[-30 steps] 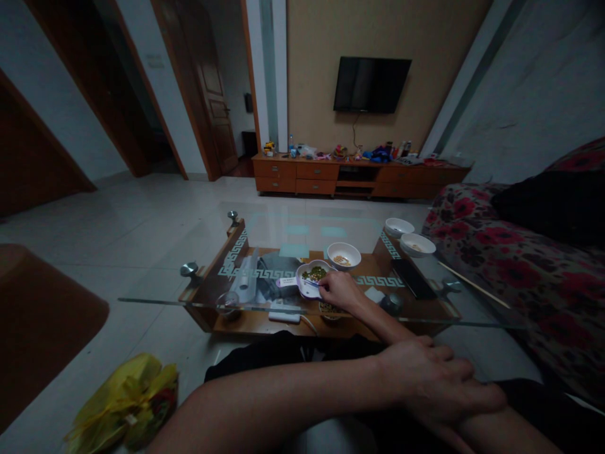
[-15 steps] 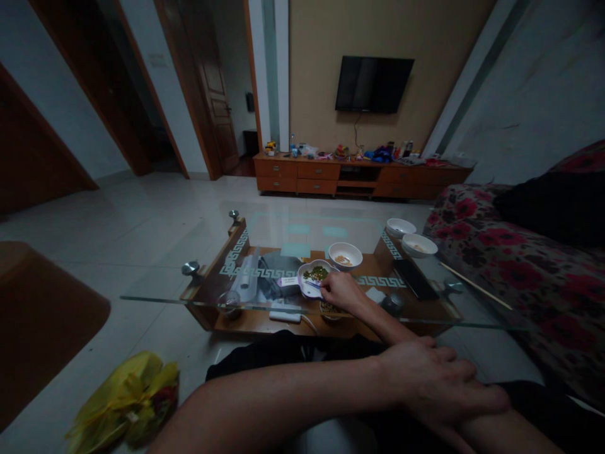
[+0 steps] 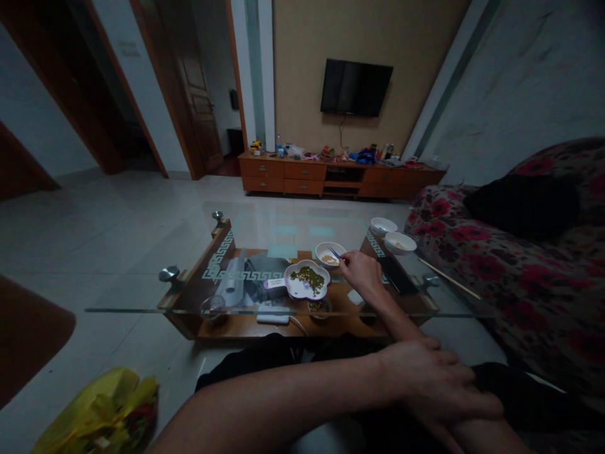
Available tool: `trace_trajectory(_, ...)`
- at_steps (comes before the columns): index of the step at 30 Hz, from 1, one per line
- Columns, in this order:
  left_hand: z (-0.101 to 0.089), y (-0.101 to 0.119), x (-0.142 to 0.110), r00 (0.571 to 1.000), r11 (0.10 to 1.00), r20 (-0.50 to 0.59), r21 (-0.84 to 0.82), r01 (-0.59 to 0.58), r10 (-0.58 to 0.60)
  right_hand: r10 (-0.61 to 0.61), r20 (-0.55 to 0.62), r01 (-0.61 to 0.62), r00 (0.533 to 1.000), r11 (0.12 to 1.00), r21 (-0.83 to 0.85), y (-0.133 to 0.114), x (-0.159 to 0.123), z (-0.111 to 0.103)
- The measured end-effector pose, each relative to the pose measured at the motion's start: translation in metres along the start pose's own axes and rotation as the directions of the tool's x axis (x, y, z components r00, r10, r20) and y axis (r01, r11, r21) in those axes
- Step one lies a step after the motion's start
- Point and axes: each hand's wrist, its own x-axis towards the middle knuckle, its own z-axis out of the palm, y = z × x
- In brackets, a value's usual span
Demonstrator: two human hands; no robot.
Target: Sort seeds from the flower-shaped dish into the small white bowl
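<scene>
My right hand (image 3: 362,272) reaches over the glass coffee table (image 3: 142,310), pinched shut on a thin blue tool (image 3: 334,253). The tool's tip is over a small white bowl (image 3: 329,253) holding pale yellow grains. Just left of the hand, a white flower-shaped dish (image 3: 307,280) holds a heap of small green bits. My left hand (image 3: 439,378) lies across my lap with its fingers flat on my right forearm, holding nothing.
Two more white bowls (image 3: 382,225) (image 3: 399,243) stand at the table's right end beside a dark flat device (image 3: 394,274) and a long stick (image 3: 449,279). A floral sofa (image 3: 496,265) runs along the right. A yellow bag (image 3: 99,410) lies on the floor at left.
My right hand has moved with the blue tool from the flower-shaped dish up and right to the small bowl of yellow grains. My left hand has stayed on the forearm.
</scene>
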Motion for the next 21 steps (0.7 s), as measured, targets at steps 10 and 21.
trace_trajectory(10, 0.001, -0.002, -0.006, 0.998, 0.998, -0.018, -0.008, 0.065, -0.065, -0.308, 0.200, 0.283, 0.930, 0.948, 0.144, -0.035, -0.011, 0.011)
trace_trajectory(21, 0.007, -0.005, -0.010, 0.992, 0.996, -0.087, 0.020, 0.092, -0.090, -0.300, 0.234, 0.272, 0.925, 0.952, 0.143, -0.039, -0.012, 0.027)
